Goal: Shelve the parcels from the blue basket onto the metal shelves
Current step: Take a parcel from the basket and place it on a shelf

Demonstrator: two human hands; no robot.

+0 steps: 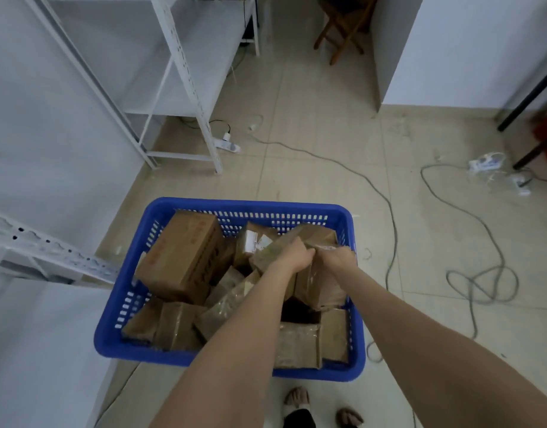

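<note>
A blue basket stands on the tiled floor, filled with several brown cardboard parcels. The largest box with red print lies tilted at its left. Both my hands reach into the basket's far right part. My left hand grips the top of a taped brown parcel, and my right hand holds the same parcel from the right, fingers curled over its edge. White metal shelves stand at the upper left, and another shelf's edge juts in from the left.
Grey cables loop across the floor to the right of the basket, with power strips by the shelf leg and at the far right. A wooden stool stands at the back. My feet are just behind the basket.
</note>
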